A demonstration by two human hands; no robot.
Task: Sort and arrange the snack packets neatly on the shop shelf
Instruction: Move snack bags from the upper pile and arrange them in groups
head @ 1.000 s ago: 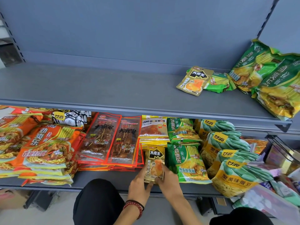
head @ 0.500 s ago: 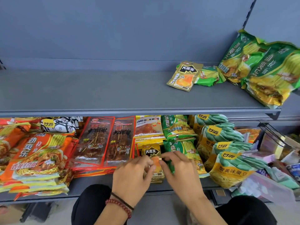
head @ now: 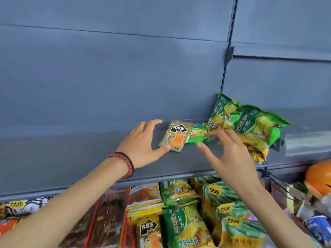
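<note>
A small gold packet (head: 174, 136) with a black label lies on the upper grey shelf (head: 71, 158). My left hand (head: 143, 144) is spread beside it, thumb touching its lower left corner. A small green packet (head: 197, 135) lies just right of the gold one. My right hand (head: 227, 154) hovers in front of the green packet with fingers spread and loosely bent, fingertips near it; it holds nothing. Two large green noodle bags (head: 247, 127) lean against the back wall at the right.
The lower shelf holds rows of packets: red skewer packs (head: 107, 221), another gold packet (head: 148, 231), green noodle bags (head: 186, 226) and green-yellow bean bags (head: 232, 221). An orange round object (head: 318, 178) and mixed goods sit at far right.
Both hands left the gold packet on the lower shelf and rose to the upper shelf. The view tilted upward with them.
</note>
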